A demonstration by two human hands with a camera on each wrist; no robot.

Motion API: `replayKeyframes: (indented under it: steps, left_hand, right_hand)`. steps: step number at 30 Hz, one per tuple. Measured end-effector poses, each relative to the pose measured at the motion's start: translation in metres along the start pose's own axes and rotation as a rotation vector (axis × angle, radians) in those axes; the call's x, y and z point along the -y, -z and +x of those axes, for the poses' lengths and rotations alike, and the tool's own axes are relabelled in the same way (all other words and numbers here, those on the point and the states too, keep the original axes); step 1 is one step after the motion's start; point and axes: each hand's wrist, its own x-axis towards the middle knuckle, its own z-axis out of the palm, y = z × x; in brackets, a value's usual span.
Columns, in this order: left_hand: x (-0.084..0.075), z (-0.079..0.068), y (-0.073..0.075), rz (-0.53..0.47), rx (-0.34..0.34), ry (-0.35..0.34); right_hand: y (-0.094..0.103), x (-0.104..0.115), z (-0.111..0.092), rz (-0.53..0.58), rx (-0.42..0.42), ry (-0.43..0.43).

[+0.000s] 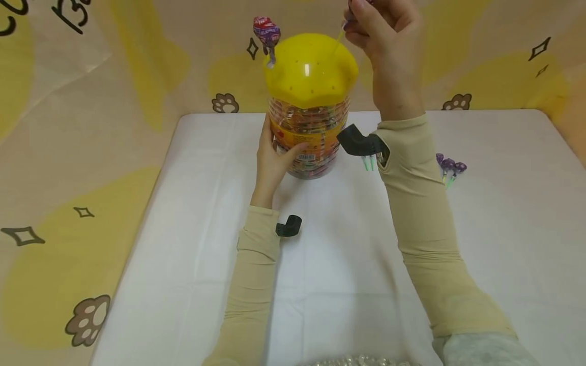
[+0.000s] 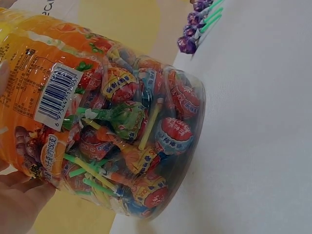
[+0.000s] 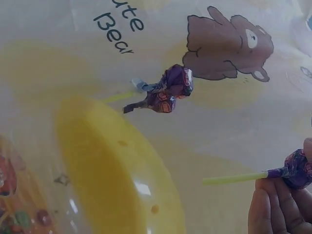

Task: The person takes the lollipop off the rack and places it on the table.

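A clear ribbed jar (image 1: 316,116) full of wrapped lollipops stands upright at the back of the table, under a yellow domed lid (image 1: 311,68) with small holes. My left hand (image 1: 271,165) grips the jar's left side, its thumb across the orange label near the barcode (image 2: 57,96). Two purple-wrapped lollipops (image 3: 176,83) stick up from the lid's left side. Above the lid's right side, my right hand (image 1: 394,43) pinches another purple lollipop (image 3: 295,169) by its wrapped head. Its yellow stick (image 3: 229,179) points toward the lid, the tip free in the right wrist view.
Several purple lollipops (image 1: 450,166) lie on the white table (image 1: 503,229) to the right. Green sticks (image 1: 368,162) show beneath the right wrist's black camera mount (image 1: 361,141). A printed cloth backdrop (image 1: 155,66) rises just behind the jar.
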Motion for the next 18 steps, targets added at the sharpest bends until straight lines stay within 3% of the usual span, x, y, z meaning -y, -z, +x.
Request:
replayKeyframes:
  steps: [6,13,18]
  left_hand:
    - [-0.023,-0.010,0.002,0.001,0.005,0.013]
    - [0.008,0.004,0.000,-0.014,-0.006,-0.026]
    - [0.011,0.005,-0.002,0.000,-0.012,-0.049]
  right_hand:
    - [0.031,-0.002,-0.018,0.046,-0.057,-0.039]
    - [0.065,-0.010,-0.035,0.088,-0.108,-0.076]
    - [0.087,-0.013,-0.046,0.129,-0.166,-0.095]
